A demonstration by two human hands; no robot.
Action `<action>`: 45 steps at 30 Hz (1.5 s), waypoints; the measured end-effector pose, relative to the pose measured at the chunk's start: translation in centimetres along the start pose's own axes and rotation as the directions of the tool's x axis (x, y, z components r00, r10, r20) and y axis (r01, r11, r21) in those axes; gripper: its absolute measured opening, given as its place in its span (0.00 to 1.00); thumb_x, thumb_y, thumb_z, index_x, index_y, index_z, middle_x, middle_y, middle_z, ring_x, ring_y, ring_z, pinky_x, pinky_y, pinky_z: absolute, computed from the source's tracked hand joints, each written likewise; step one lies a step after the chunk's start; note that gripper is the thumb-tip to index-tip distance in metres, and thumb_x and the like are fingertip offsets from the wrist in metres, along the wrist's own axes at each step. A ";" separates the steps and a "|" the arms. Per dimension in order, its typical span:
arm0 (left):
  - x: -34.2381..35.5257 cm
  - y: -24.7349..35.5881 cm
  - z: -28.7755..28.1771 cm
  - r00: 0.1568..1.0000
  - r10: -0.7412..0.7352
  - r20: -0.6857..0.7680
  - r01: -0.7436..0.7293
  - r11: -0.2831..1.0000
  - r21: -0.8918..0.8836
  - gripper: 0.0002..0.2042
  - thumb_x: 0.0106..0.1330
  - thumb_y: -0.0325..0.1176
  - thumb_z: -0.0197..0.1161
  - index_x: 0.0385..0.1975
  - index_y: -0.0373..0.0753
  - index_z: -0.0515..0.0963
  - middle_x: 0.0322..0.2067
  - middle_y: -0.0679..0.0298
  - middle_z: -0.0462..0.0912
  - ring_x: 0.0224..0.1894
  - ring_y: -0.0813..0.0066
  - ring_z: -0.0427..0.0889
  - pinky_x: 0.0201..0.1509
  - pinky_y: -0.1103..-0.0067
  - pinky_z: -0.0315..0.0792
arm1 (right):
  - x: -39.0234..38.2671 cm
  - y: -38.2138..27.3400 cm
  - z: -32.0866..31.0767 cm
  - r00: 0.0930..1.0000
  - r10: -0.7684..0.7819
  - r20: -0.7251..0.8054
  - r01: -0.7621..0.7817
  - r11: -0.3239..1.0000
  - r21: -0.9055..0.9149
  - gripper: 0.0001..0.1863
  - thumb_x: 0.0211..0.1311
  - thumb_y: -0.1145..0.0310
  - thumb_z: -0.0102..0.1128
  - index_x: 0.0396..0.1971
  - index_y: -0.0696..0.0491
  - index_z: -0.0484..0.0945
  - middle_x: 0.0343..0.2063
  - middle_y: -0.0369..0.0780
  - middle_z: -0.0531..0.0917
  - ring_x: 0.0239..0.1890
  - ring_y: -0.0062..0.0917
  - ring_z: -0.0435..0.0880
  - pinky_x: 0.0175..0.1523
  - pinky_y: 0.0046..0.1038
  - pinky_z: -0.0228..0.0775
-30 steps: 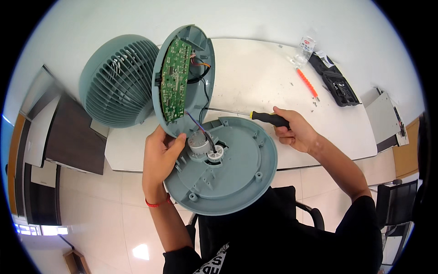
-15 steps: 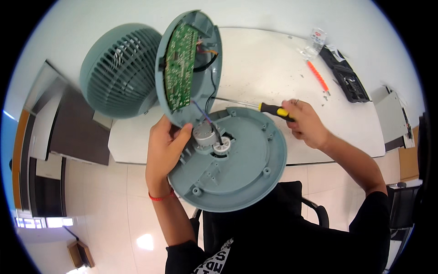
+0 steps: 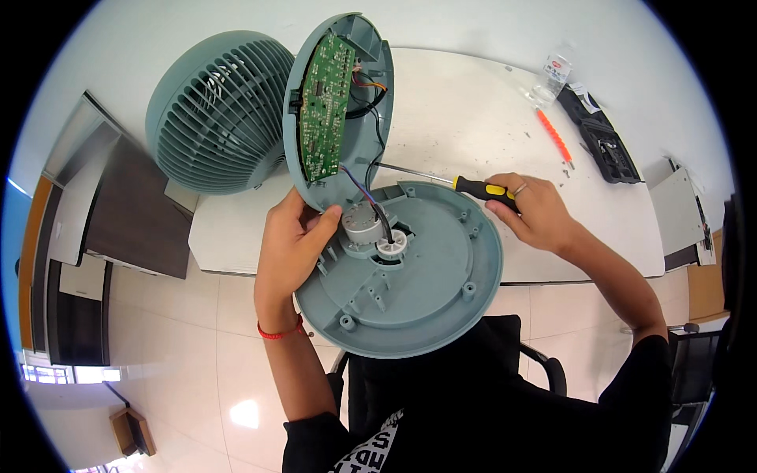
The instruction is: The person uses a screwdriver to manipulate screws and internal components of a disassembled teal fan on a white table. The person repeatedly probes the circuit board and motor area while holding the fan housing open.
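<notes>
- A white bench [image 3: 473, 102] carries the work; pale glossy floor tiles [image 3: 197, 378] show below its near edge, and a dark cabinet [image 3: 130, 213] stands to the person's left
- At the far right of the bench lie a black tool case [image 3: 599, 130], an orange bit strip [image 3: 552, 135] and a small clear plastic bag [image 3: 556, 69]
- A round grey-green fan head [image 3: 213, 110] with a ribbed grille lies on the bench's left end
- The fan's round base plate [image 3: 426, 276] is held over the near edge, with a small silver motor [image 3: 361, 223] beside its white hub [image 3: 390, 244]
- The base cover [image 3: 359, 102] stands tilted up behind it, its green circuit board [image 3: 322, 106] exposed and wires running down to the motor
- The left hand [image 3: 288, 248] grips the plate's left rim, fingers closed, thumb touching the motor
- The right hand [image 3: 536, 209] has its fingers wrapped around the yellow-and-black handle of a screwdriver [image 3: 441, 180], whose tip points at the cover's lower edge
- Compared with half a second ago, the layout is the same: both grips are unchanged and the screwdriver tip sits at the same spot
</notes>
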State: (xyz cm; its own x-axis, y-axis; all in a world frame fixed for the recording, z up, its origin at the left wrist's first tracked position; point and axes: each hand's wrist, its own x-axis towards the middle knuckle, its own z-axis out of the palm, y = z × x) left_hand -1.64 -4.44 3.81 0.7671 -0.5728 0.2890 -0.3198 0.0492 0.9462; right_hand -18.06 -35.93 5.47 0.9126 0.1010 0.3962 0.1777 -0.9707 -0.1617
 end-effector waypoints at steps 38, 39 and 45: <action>0.0 0.0 -0.3 0.997 -0.064 0.030 0.063 0.997 0.032 0.15 0.68 0.26 0.60 0.53 0.28 0.74 0.39 0.62 0.83 0.40 0.81 0.76 0.46 0.81 0.71 | 0.8 -1.5 -0.9 0.635 0.515 0.576 -0.714 0.106 0.692 0.15 0.69 0.56 0.57 0.42 0.53 0.74 0.16 0.29 0.64 0.15 0.15 0.60 0.20 0.19 0.51; 0.0 0.1 -0.1 0.999 -0.041 0.016 0.040 0.999 0.018 0.15 0.68 0.27 0.61 0.52 0.28 0.74 0.38 0.62 0.83 0.39 0.82 0.76 0.45 0.82 0.71 | 0.9 -1.8 -1.0 0.668 0.547 0.504 -0.716 0.289 0.635 0.15 0.68 0.56 0.58 0.41 0.53 0.75 0.16 0.30 0.65 0.15 0.18 0.64 0.21 0.21 0.55; 0.0 0.0 -0.5 0.997 -0.057 0.045 0.054 0.995 0.079 0.16 0.69 0.27 0.60 0.54 0.28 0.73 0.41 0.63 0.81 0.41 0.81 0.75 0.46 0.81 0.68 | 0.0 -0.2 -0.1 0.989 -0.145 0.007 0.144 0.969 -0.203 0.20 0.68 0.55 0.60 0.48 0.55 0.75 0.22 0.45 0.80 0.21 0.36 0.80 0.29 0.33 0.71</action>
State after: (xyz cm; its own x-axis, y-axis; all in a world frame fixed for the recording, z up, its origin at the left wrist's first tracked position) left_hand -1.35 -4.00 3.89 0.7584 -0.6107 0.2277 -0.3213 -0.0464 0.9458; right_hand -18.11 -35.79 5.57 0.8797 0.2424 0.4090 0.2282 -0.9700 0.0841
